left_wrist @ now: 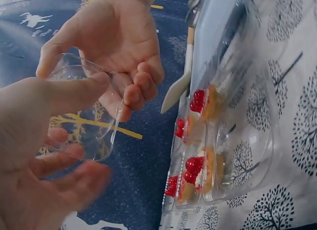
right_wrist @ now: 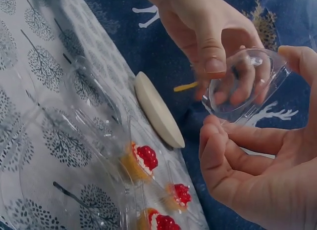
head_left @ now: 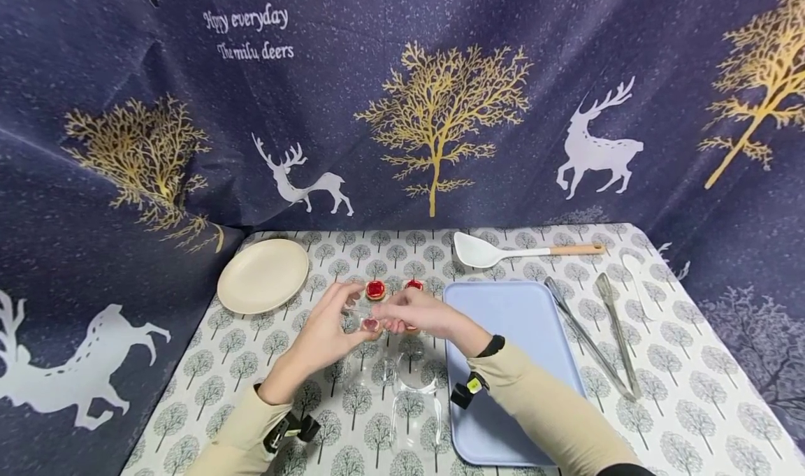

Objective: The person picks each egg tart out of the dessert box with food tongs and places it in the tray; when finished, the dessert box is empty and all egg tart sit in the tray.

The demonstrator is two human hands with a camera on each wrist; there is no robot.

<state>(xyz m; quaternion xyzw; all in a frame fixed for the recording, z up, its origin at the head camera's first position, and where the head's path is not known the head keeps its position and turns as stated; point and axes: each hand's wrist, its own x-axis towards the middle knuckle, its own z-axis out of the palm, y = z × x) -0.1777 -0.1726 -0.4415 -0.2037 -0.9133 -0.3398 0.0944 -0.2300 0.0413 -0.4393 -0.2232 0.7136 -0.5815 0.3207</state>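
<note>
Both hands meet over the middle of the table around a small clear plastic lid with a rounded rim. My left hand grips it, the thumb lying across one face and the fingers on the far side. At the opposite edge, my right hand pinches the rim, its fingers curled. Beneath them lies a clear plastic clamshell box with several small tarts, topped with red berries and white cream. One berry tart shows just beyond the hands; another is partly covered by the right hand.
A cream plate lies at the back left. Right of the hands is a light blue tray, under the right forearm. A white spatula with a wooden handle lies behind it; metal tongs and a white spoon lie farther right.
</note>
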